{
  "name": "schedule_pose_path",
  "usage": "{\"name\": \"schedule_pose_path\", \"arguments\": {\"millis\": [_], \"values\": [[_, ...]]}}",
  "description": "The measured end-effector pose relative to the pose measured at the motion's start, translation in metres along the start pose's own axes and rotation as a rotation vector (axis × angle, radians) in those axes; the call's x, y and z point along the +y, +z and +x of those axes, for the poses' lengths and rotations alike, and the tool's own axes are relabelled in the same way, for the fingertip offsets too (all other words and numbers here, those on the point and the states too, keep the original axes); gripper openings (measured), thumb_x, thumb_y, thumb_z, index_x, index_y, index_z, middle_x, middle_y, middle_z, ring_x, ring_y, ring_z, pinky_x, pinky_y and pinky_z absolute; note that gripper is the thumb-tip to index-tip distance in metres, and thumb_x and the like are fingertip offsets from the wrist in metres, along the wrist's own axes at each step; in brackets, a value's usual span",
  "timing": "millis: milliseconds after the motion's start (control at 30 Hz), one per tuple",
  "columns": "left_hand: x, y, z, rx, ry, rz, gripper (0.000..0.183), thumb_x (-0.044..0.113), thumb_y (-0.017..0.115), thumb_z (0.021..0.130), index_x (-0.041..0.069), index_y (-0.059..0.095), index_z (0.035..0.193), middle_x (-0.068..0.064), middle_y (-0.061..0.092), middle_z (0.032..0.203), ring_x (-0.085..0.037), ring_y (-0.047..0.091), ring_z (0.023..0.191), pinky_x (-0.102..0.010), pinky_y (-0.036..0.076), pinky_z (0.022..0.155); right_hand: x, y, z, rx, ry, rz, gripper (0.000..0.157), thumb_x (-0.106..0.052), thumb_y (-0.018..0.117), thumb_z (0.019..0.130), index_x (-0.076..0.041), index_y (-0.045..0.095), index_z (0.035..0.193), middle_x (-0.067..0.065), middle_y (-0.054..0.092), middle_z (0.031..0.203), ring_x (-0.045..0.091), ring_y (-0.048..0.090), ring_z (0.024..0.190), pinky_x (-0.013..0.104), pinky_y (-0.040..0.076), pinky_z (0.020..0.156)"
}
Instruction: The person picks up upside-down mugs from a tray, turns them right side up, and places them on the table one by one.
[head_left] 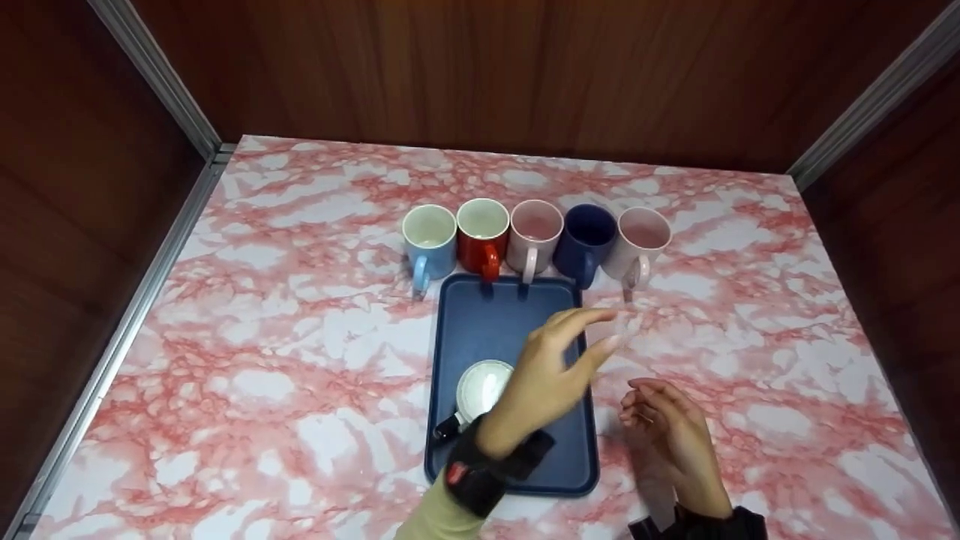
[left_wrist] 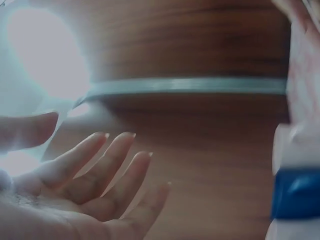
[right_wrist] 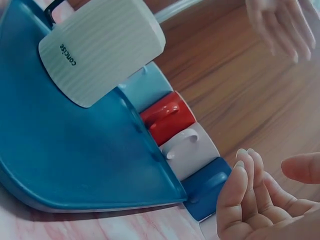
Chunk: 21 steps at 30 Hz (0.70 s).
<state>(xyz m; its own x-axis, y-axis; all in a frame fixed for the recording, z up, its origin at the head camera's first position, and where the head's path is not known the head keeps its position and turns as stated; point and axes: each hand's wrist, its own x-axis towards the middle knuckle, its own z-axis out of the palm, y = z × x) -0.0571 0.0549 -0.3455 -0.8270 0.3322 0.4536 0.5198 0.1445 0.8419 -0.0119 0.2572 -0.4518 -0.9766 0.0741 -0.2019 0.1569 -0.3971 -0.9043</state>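
My left hand (head_left: 544, 379) hangs above the dark blue tray (head_left: 480, 315), holding nothing, thumb and fingers apart and pointing right. In the left wrist view its fingers (left_wrist: 110, 170) are spread and loosely bent. To the right of the tray, my right hand (head_left: 679, 442) is raised with its fingers loosely curled and nothing in them. A white ribbed pitcher (right_wrist: 102, 50) marked "concise" stands on the tray, its black handle (head_left: 447, 427) toward the front left. The left forearm partly covers it in the head view.
Behind the tray, mugs stand in a close row, handles frontward: light blue (head_left: 431, 251), red (head_left: 474, 251), pink (head_left: 521, 251), dark blue (head_left: 574, 255) and pale pink (head_left: 626, 255). Brown wood-look panels (head_left: 480, 75) enclose the marbled red-and-white table (head_left: 315, 322).
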Motion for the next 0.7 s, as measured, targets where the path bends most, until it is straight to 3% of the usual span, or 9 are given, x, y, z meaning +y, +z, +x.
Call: {"name": "schedule_pose_path", "arguments": {"millis": [133, 267, 433, 533, 700], "values": [[0.001, -0.021, -0.019, 0.026, -0.021, 0.010, 0.033, 0.021, 0.054, 0.092, 0.002, 0.057, 0.119, -0.008, 0.058, 0.117, -0.015, 0.049, 0.114, -0.028, 0.036, 0.097, 0.000, 0.003, 0.001, 0.010, -0.018, -0.020, 0.029, -0.009, 0.053, 0.092, 0.015, 0.052, 0.108, 0.012, 0.063, 0.079, 0.019, 0.061, 0.069, 0.028, 0.051, 0.063], [-0.006, -0.037, -0.039, 0.084, -0.038, 0.064, 0.033, 0.021, 0.056, 0.091, 0.004, 0.057, 0.119, -0.010, 0.058, 0.118, -0.017, 0.050, 0.113, -0.032, 0.037, 0.096, 0.004, -0.001, 0.004, -0.021, -0.048, -0.051, 0.028, -0.012, 0.056, 0.091, 0.012, 0.055, 0.106, 0.011, 0.063, 0.080, 0.018, 0.061, 0.069, 0.028, 0.051, 0.063], [-0.019, -0.055, -0.064, 0.143, -0.116, 0.159, 0.038, 0.021, 0.061, 0.088, 0.004, 0.056, 0.122, -0.011, 0.055, 0.120, -0.021, 0.047, 0.116, -0.037, 0.034, 0.099, 0.024, -0.027, 0.019, -0.135, -0.083, -0.059, 0.024, -0.010, 0.049, 0.094, 0.007, 0.057, 0.110, 0.011, 0.064, 0.085, 0.019, 0.062, 0.073, 0.030, 0.052, 0.067], [-0.029, -0.065, -0.079, 0.094, -0.218, 0.189, 0.047, 0.026, 0.062, 0.087, 0.005, 0.051, 0.127, -0.012, 0.051, 0.126, -0.024, 0.043, 0.121, -0.042, 0.032, 0.100, 0.030, -0.033, 0.023, -0.123, -0.068, -0.062, 0.025, -0.010, 0.049, 0.095, 0.006, 0.056, 0.112, 0.011, 0.064, 0.086, 0.019, 0.062, 0.072, 0.030, 0.052, 0.068], [-0.051, -0.078, -0.101, -0.050, -0.375, 0.212, 0.066, 0.033, 0.066, 0.083, 0.003, 0.040, 0.136, -0.018, 0.041, 0.135, -0.033, 0.034, 0.126, -0.050, 0.029, 0.100, 0.015, -0.010, 0.012, -0.084, -0.056, -0.055, 0.021, -0.013, 0.055, 0.092, 0.002, 0.061, 0.105, 0.010, 0.064, 0.083, 0.018, 0.061, 0.070, 0.028, 0.051, 0.066]]}}
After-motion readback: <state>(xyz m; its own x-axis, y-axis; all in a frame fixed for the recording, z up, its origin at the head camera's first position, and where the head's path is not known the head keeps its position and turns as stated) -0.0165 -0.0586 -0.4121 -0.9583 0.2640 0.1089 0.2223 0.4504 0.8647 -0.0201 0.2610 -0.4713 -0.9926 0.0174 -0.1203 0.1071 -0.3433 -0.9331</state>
